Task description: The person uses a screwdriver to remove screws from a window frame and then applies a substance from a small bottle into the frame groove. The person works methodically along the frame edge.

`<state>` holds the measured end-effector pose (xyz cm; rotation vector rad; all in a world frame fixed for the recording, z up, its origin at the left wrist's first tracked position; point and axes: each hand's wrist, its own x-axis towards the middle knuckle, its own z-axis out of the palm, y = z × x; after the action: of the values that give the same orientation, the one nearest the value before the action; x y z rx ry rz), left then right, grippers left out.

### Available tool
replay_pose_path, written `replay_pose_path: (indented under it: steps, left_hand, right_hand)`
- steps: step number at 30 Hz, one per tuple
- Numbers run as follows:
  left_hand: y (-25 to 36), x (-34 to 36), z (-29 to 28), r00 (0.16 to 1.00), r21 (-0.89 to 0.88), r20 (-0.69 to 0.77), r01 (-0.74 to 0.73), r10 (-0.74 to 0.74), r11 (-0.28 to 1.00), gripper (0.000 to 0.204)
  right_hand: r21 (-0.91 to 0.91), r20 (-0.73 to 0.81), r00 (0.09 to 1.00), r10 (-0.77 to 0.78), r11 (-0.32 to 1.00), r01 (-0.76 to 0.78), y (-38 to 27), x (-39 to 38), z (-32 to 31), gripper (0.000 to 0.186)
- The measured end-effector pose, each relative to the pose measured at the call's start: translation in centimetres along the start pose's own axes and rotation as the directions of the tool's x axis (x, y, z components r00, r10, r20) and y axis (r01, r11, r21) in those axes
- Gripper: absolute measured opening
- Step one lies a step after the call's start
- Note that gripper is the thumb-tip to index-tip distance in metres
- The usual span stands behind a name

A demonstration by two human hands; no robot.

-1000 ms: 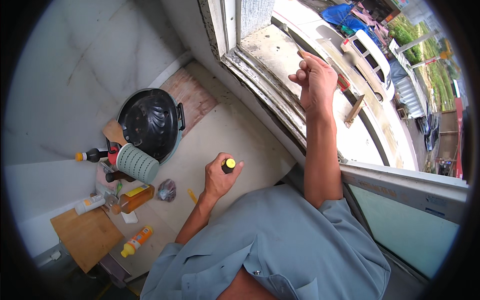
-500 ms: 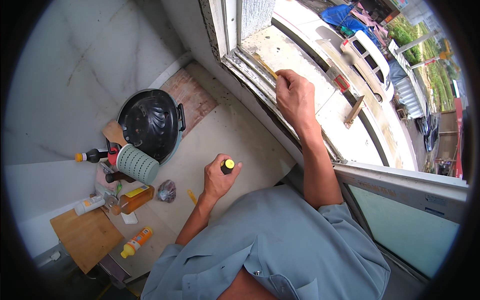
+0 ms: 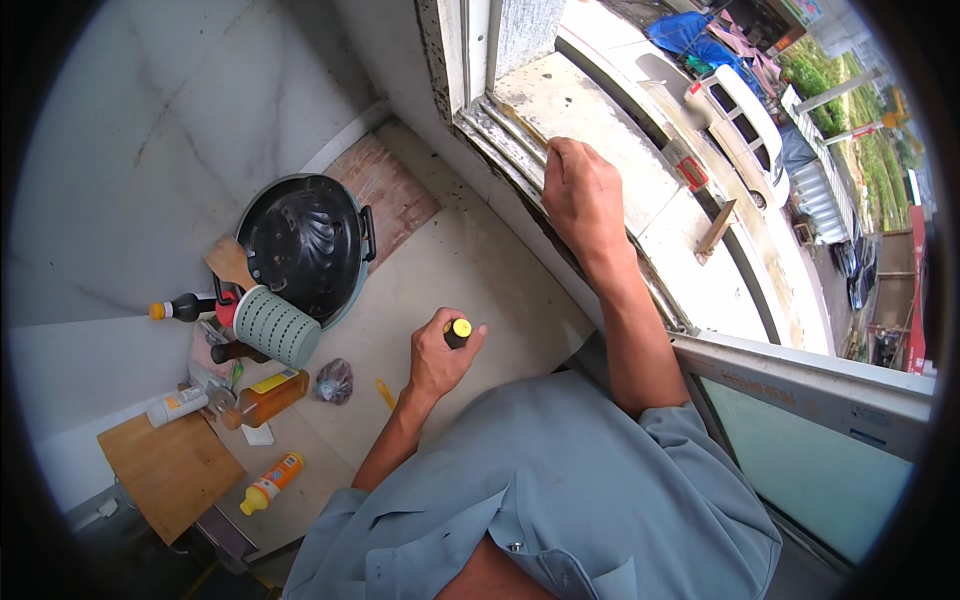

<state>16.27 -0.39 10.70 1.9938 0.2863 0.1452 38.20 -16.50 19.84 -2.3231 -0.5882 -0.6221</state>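
My right hand (image 3: 582,195) is closed around one end of a thin yellow-brown stick-like tool (image 3: 524,124). Its far end lies in the dirty window track (image 3: 505,135), at the corner by the frame; I cannot make out the tip. Lower and to the left, my left hand (image 3: 440,355) is wrapped around a short dark object with a round yellow end (image 3: 460,328). The yellow end points up, and the rest is hidden by the fingers. This hand is held above the pale worktop (image 3: 500,270).
A black lid (image 3: 305,230) on a pan, a green perforated basket (image 3: 275,325) and several bottles, one orange (image 3: 272,484), stand to the left. A wooden board (image 3: 170,465) is at the lower left. The sliding window pane (image 3: 800,430) is close at my right; outside is a van (image 3: 740,130).
My right hand has shifted slightly left and toward me along the window track with the stick-like tool. The left hand keeps its hold, and the view has turned a little.
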Motion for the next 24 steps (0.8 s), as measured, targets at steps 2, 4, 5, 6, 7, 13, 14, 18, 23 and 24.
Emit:
replay_pose_path:
  steps: [2, 4, 5, 6, 7, 13, 14, 18, 23, 24]
  left_hand:
    - [0.0, 0.0, 0.0, 1.0, -0.005, 0.004, -0.006, 0.006, 1.0, 0.029]
    - [-0.1, 0.1, 0.2, 1.0, -0.011, 0.009, -0.02, 0.02, 1.0, 0.029]
    - [0.0, 0.1, 0.2, 1.0, -0.009, 0.011, -0.022, 0.023, 1.0, 0.029]
    - [0.0, 0.2, 0.2, 1.0, -0.008, 0.013, -0.025, 0.025, 1.0, 0.029]
    - [0.1, 0.2, 0.2, 1.0, -0.006, 0.012, -0.028, 0.028, 1.0, 0.029]
    - [-0.1, 0.2, 0.2, 1.0, -0.009, 0.012, -0.017, 0.017, 1.0, 0.029]
    - [-0.1, 0.1, 0.2, 1.0, -0.006, 0.012, -0.018, 0.018, 1.0, 0.029]
    - [-0.1, 0.0, 0.2, 1.0, -0.011, 0.018, -0.009, 0.009, 1.0, 0.029]
    - [-0.1, -0.1, 0.3, 1.0, -0.015, 0.024, -0.002, 0.002, 1.0, 0.029]
    - [-0.1, -0.1, 0.3, 1.0, -0.016, 0.026, 0.004, -0.004, 1.0, 0.029]
  right_hand:
    - [-0.081, 0.031, 0.999, 0.029, 0.996, -0.026, 0.2, -0.4, 0.9, 0.005]
    - [-0.172, 0.092, 0.991, 0.094, 0.982, -0.077, 0.0, -0.6, 2.3, 0.005]
    - [-0.181, 0.107, 0.989, 0.099, 0.98, -0.078, -0.1, -0.5, 2.6, 0.005]
    - [-0.19, 0.121, 0.987, 0.103, 0.979, -0.079, -0.4, -0.4, 2.9, 0.006]
    - [-0.197, 0.136, 0.985, 0.105, 0.977, -0.077, -0.5, -0.2, 3.1, 0.006]
    - [-0.225, 0.163, 0.976, 0.145, 0.969, -0.107, -1.6, 1.0, 3.5, 0.008]
    - [-0.204, 0.159, 0.979, 0.13, 0.974, -0.096, -1.6, 1.2, 3.7, 0.007]
    - [-0.068, 0.11, 0.981, 0.16, 0.986, -0.154, -0.8, 1.0, 4.4, 0.01]
    - [0.047, 0.169, 0.946, 0.278, 0.956, -0.289, -1.3, 1.8, 2.9, 0.014]
    - [0.036, 0.159, 0.951, 0.264, 0.961, -0.273, -1.4, 1.7, 2.6, 0.013]
